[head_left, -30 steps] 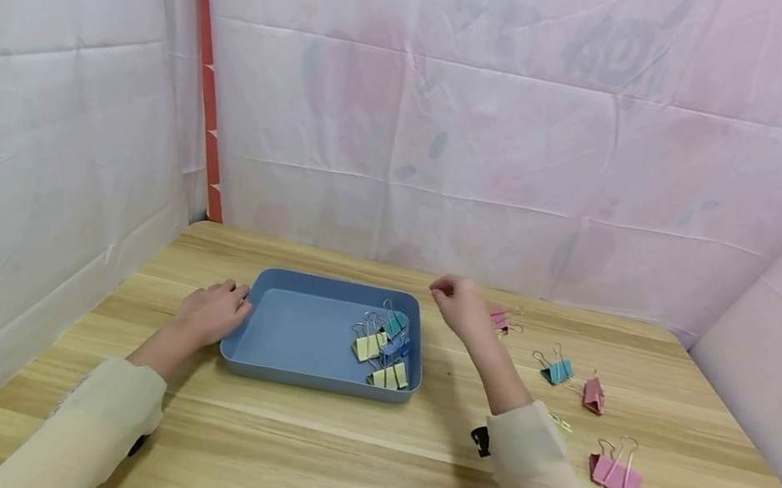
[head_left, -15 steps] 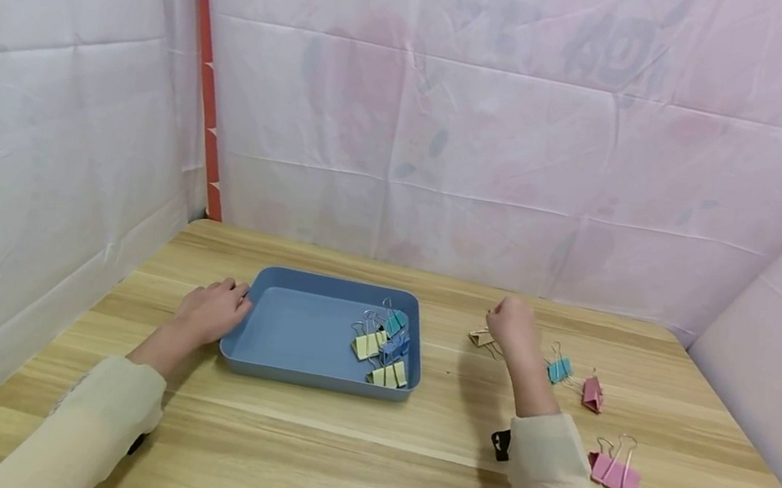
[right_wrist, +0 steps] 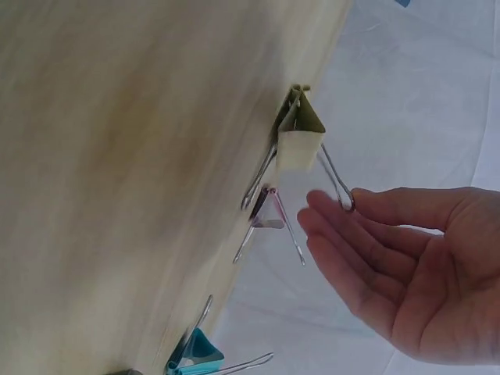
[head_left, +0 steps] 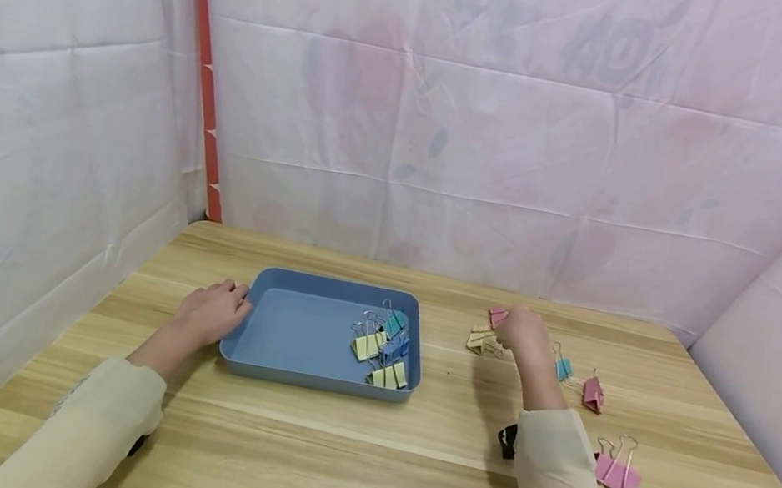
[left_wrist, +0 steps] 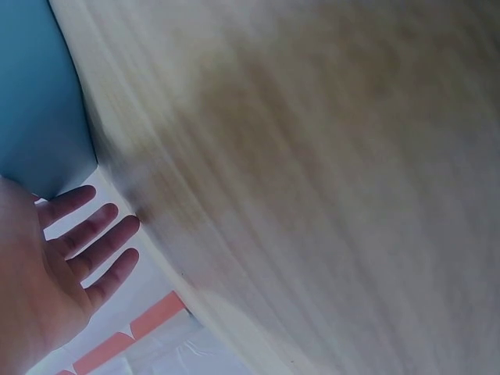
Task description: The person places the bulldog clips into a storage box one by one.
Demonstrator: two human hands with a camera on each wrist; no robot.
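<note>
My right hand (head_left: 525, 332) pinches the yellow binder clip (right_wrist: 301, 147), right of the blue tray (head_left: 306, 328) my relaxed left hand (head_left: 214, 309) touches.

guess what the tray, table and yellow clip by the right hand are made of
Tray looks like matte plastic: smooth, evenly coloured. Table: satin wood or laminate, from its grain. Yellow clip: probably painted metal, thin and folded, with shiny wire handles.
</note>
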